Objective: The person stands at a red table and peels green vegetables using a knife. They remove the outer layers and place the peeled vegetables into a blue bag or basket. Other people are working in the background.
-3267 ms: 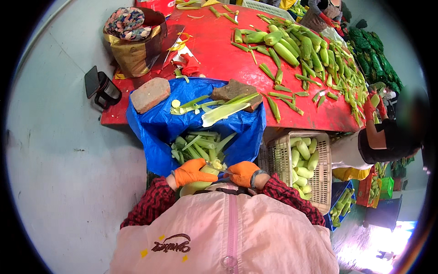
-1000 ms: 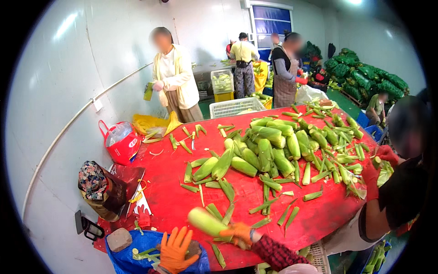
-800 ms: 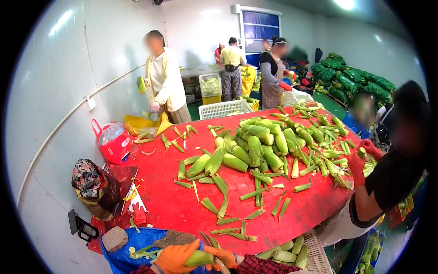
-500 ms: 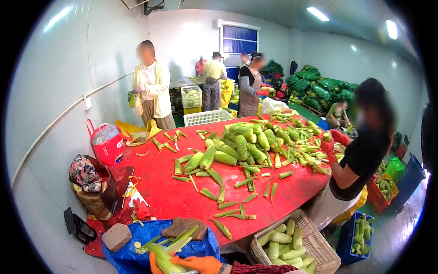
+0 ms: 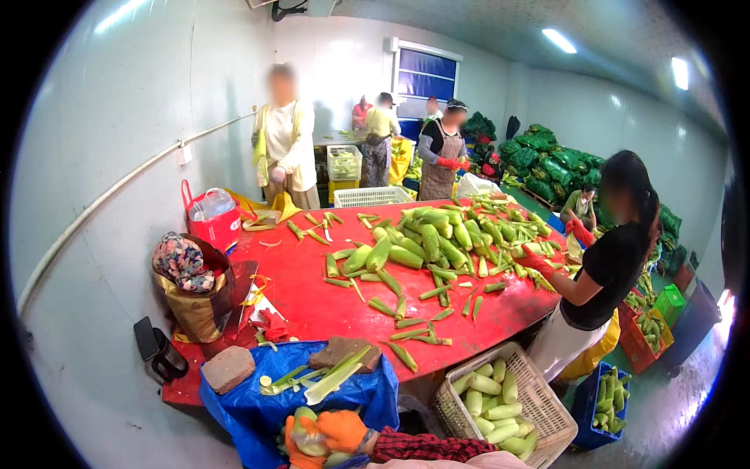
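Observation:
At the lower edge, my left hand (image 5: 301,452) in an orange glove is closed on a pale green corn cob (image 5: 312,438), its lower part hidden. My right hand (image 5: 341,428), gloved alike, curls over the same cob from the right. Both are low inside the blue plastic sheet (image 5: 242,408) hung at the table's near edge. On that sheet lie a pale brick (image 5: 228,369), a dark brick (image 5: 326,352) and loose husk strips (image 5: 334,379). To the right of my hands stands a beige crate (image 5: 547,414) of trimmed cobs.
The red table (image 5: 297,281) bears a corn pile (image 5: 437,242), bags (image 5: 211,223) and a black mug (image 5: 168,359). A co-worker (image 5: 594,273) in red gloves works at the right; others (image 5: 285,148) work beyond. A blue crate (image 5: 605,402) sits at lower right.
My view rose from my hands to the room. About a second ago my left hand was spread while my right carried a cob over the table; now both grip a cob low at the sheet.

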Demonstrator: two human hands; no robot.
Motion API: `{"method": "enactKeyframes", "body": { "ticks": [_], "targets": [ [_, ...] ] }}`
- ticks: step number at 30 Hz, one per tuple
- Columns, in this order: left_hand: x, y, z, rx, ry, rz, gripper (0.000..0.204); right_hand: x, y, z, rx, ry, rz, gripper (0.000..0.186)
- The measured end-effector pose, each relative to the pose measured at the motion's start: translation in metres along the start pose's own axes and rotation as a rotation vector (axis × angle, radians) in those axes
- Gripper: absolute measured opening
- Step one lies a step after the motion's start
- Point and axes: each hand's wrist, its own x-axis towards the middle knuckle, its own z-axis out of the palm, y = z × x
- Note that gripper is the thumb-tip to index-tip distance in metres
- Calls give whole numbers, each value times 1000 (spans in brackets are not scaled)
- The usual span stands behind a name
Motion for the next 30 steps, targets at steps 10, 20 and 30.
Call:
{"method": "enactKeyframes", "body": {
  "ticks": [10, 20, 30],
  "targets": [
    [-47, 49, 44, 80, 22, -320, 72, -16, 139, 27, -71, 126, 810, 42],
    [7, 24, 3, 102, -61, -6, 80, 6, -1, -14, 1111, -291, 698, 46],
    [7, 11, 17, 747, 280, 220, 50, -1, 22, -15, 1035, -335, 697, 46]
  ]
}}
